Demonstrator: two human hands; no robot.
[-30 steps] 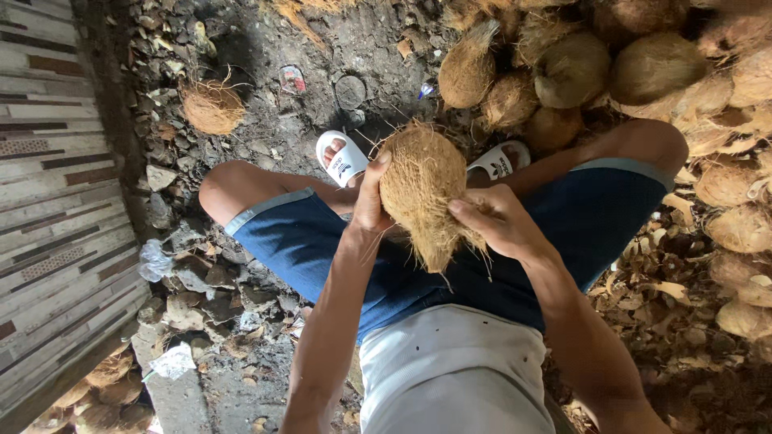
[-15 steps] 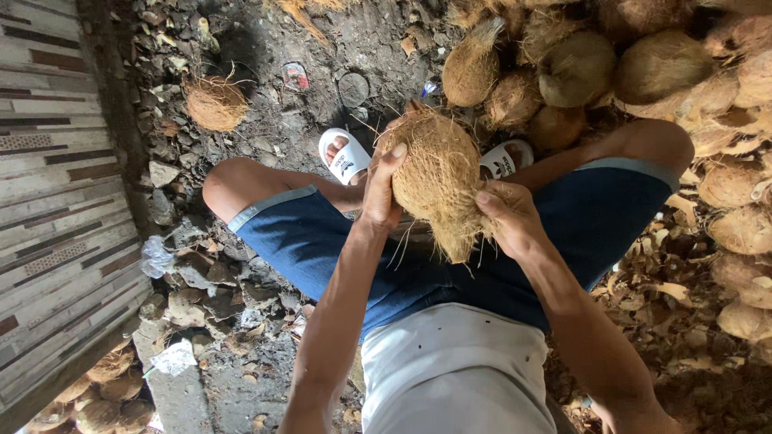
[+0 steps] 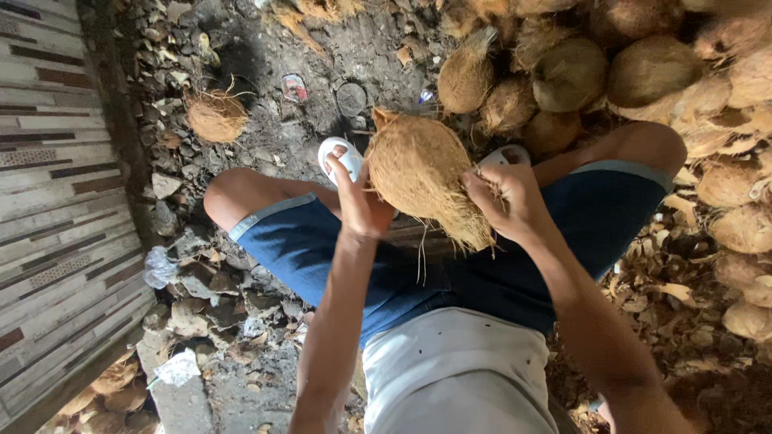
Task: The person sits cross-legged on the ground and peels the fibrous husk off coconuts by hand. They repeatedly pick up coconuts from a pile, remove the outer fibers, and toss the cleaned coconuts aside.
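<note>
fingers (image 3: 482,186) of both hands closed on coconut (image 3: 422,173) | coconut between them, above lap

You are in an outdoor yard where coconuts are husked, not a room. Bare dirt ground (image 3: 265,153) lies underfoot, strewn with stones and torn husk scraps (image 3: 667,281). A big heap of unhusked coconuts (image 3: 643,72) is stacked at your right, and a lone fibrous husk (image 3: 215,116) sits apart on the dirt. A striped tiled wall (image 3: 56,233) borders your left.
</note>
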